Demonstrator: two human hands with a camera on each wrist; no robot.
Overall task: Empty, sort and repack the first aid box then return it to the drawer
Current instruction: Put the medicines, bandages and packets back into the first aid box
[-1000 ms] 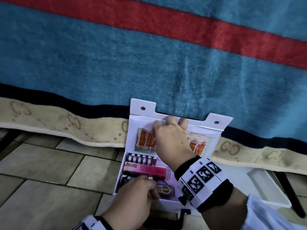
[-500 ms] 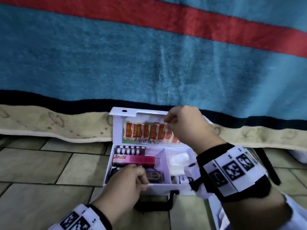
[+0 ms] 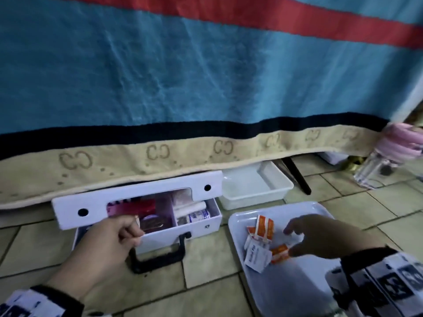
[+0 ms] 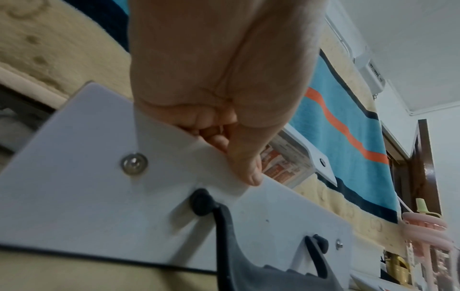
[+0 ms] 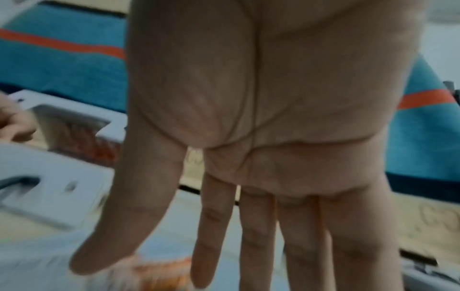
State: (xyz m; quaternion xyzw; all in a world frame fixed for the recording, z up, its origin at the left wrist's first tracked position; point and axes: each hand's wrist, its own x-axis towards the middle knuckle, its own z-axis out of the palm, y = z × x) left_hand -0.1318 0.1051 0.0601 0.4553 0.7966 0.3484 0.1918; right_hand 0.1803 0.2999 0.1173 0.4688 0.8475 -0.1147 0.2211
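A white first aid box (image 3: 196, 227) with a black handle (image 3: 160, 257) sits on the tiled floor. Its lid (image 3: 137, 197) leans forward over the opening. My left hand (image 3: 114, 239) grips the front wall, fingers curled inside and thumb outside (image 4: 248, 173). A pink carton (image 3: 135, 207) and a bandage roll (image 3: 199, 215) show inside. To the right, my right hand (image 3: 320, 236) hovers open and empty, fingers (image 5: 256, 236) straight, over a white tray (image 3: 286, 284). Orange-and-white sachets (image 3: 263, 232) lie on the tray under the fingertips.
A blue blanket (image 3: 206, 76) with a red stripe hangs down behind the box. A clear plastic tub (image 3: 251, 186) sits under its beige hem. A black leg (image 3: 297, 177) and a clear bottle (image 3: 375, 172) with pink parts stand at the right.
My right hand left the lid and swung right over the tray, where sachets now lie. The lid has tipped forward. My left hand kept its hold on the box.
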